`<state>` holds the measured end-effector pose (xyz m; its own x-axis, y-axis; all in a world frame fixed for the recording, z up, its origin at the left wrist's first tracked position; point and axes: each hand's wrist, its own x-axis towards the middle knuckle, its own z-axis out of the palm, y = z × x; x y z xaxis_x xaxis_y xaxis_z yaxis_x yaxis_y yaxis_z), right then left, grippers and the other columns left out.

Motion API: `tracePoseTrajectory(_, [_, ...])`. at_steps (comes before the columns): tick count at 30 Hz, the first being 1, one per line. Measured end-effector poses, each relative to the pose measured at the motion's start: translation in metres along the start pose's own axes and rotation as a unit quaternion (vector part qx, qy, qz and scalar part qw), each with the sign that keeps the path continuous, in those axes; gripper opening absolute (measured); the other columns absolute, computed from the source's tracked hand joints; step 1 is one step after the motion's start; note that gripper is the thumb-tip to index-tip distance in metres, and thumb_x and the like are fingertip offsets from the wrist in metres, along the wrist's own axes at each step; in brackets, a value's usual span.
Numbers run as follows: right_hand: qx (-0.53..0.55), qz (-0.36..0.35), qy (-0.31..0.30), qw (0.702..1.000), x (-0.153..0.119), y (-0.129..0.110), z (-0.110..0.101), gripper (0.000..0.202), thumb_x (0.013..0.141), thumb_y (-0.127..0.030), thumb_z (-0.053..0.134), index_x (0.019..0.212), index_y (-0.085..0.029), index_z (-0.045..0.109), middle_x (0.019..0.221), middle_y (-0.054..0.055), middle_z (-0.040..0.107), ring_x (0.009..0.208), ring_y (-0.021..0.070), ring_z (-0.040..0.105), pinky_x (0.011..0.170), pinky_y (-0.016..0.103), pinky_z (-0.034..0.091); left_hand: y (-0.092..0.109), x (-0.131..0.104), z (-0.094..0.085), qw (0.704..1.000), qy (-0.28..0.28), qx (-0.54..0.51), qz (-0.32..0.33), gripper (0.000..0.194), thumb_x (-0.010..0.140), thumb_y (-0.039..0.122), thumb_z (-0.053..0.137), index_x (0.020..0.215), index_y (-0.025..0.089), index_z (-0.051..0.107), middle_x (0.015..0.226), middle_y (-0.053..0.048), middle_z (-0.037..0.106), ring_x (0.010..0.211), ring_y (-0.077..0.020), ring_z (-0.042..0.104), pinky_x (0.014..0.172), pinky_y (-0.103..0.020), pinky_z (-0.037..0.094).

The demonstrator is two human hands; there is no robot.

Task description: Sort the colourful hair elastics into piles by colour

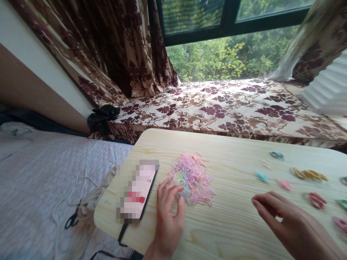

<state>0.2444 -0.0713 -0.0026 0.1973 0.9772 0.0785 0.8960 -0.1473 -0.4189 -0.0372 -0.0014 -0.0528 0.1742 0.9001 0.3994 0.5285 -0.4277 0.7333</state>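
A loose pile of thin pastel bands [193, 177], pink, lilac and pale green, lies on the light wooden table [227, 216]. At the pile's left edge is my left hand [170, 209], fingers apart and curved, fingertips touching the pile. My right hand [284, 216] hovers over the table's right part, thumb and forefinger pressed together; whatever is between them is too small to make out. Beyond it are small sorted groups: a light-blue one [262, 176], a pink one [285, 185], a pale one [266, 164], a yellow one [309, 174] and a red one [316, 200].
A phone [139, 191] with a cable stands left of my left hand. Teal bands [277, 155] lie near the back; green bands [343, 204] are at the right edge. Left of the table are a bed [35, 180] and black scissors [72, 220]. Behind is a flowered window seat [206, 108].
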Motion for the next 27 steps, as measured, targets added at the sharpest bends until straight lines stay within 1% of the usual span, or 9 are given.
tracePoseTrajectory(3, [0.028, -0.029, -0.01, 0.999, -0.002, -0.017, 0.011, 0.034, 0.091, -0.05, 0.046, 0.076, -0.028, 0.068, 0.075, 0.001, 0.07, 0.057, 0.0146, 0.066, 0.051, 0.024, 0.048, 0.001, 0.001, -0.001, 1.0, -0.004, -0.007, -0.003, 0.023, 0.092, 0.014, 0.049, 0.109, 0.023, 0.063, 0.112, -0.007, 0.067, 0.129, -0.0273, 0.049, 0.106, -0.053, 0.045])
tracePoseTrajectory(6, [0.046, -0.056, -0.039, 0.997, -0.006, -0.027, 0.023, 0.031, 0.094, -0.046, 0.046, 0.079, -0.028, 0.067, 0.076, 0.0, 0.068, 0.059, 0.0135, 0.066, 0.053, 0.023, 0.049, 0.003, 0.001, -0.001, 1.0, -0.001, -0.012, -0.005, 0.024, 0.092, 0.013, 0.049, 0.11, 0.023, 0.062, 0.114, -0.008, 0.066, 0.129, -0.0269, 0.048, 0.104, -0.051, 0.047])
tracePoseTrajectory(10, [0.051, -0.085, -0.064, 0.993, -0.008, -0.036, 0.036, 0.031, 0.096, -0.043, 0.045, 0.079, -0.028, 0.065, 0.074, -0.001, 0.065, 0.061, 0.013, 0.066, 0.053, 0.023, 0.049, 0.004, 0.001, -0.002, 1.0, -0.001, -0.017, -0.004, 0.026, 0.092, 0.011, 0.048, 0.11, 0.024, 0.061, 0.115, -0.006, 0.066, 0.129, -0.0251, 0.047, 0.105, -0.05, 0.046])
tracePoseTrajectory(14, [0.053, -0.107, -0.072, 0.99, -0.007, -0.043, 0.044, 0.029, 0.096, -0.041, 0.045, 0.083, -0.028, 0.067, 0.077, 0.0, 0.067, 0.065, 0.0137, 0.068, 0.055, 0.022, 0.051, 0.004, 0.0, -0.003, 1.0, 0.007, -0.025, -0.016, 0.028, 0.091, 0.01, 0.047, 0.111, 0.024, 0.06, 0.117, -0.006, 0.065, 0.131, -0.0238, 0.046, 0.108, -0.048, 0.044])
tracePoseTrajectory(17, [0.057, -0.115, -0.078, 0.989, -0.007, -0.046, 0.048, 0.027, 0.097, -0.042, 0.045, 0.087, -0.028, 0.067, 0.08, 0.0, 0.068, 0.067, 0.0138, 0.069, 0.055, 0.022, 0.051, 0.004, 0.0, -0.003, 0.999, 0.022, -0.029, -0.024, 0.031, 0.091, 0.01, 0.047, 0.116, 0.023, 0.059, 0.122, -0.008, 0.064, 0.133, -0.0242, 0.046, 0.108, -0.048, 0.044])
tracePoseTrajectory(20, [0.057, -0.121, -0.087, 0.987, -0.006, -0.051, 0.05, 0.028, 0.097, -0.042, 0.045, 0.086, -0.028, 0.067, 0.079, 0.0, 0.067, 0.066, 0.0137, 0.069, 0.055, 0.022, 0.05, 0.004, -0.001, -0.004, 0.998, 0.036, -0.036, -0.036, 0.033, 0.091, 0.01, 0.047, 0.119, 0.021, 0.059, 0.125, -0.01, 0.063, 0.133, -0.0254, 0.047, 0.108, -0.049, 0.045])
tracePoseTrajectory(23, [0.057, -0.128, -0.081, 0.987, 0.0, -0.059, 0.052, 0.03, 0.097, -0.042, 0.044, 0.084, -0.028, 0.067, 0.076, 0.0, 0.066, 0.064, 0.0134, 0.069, 0.054, 0.021, 0.049, 0.004, -0.001, -0.004, 0.997, 0.039, -0.043, -0.047, 0.033, 0.091, 0.011, 0.047, 0.12, 0.021, 0.059, 0.124, -0.01, 0.063, 0.133, -0.0259, 0.048, 0.108, -0.049, 0.045])
tracePoseTrajectory(27, [0.059, -0.147, -0.038, 0.987, 0.011, -0.073, 0.053, 0.033, 0.097, -0.038, 0.04, 0.093, -0.027, 0.07, 0.073, 0.001, 0.067, 0.06, 0.0145, 0.068, 0.05, 0.022, 0.049, 0.005, -0.001, -0.004, 0.996, 0.039, -0.051, -0.055, 0.033, 0.091, 0.011, 0.046, 0.121, 0.022, 0.058, 0.124, -0.01, 0.063, 0.133, -0.0251, 0.048, 0.109, -0.048, 0.045])
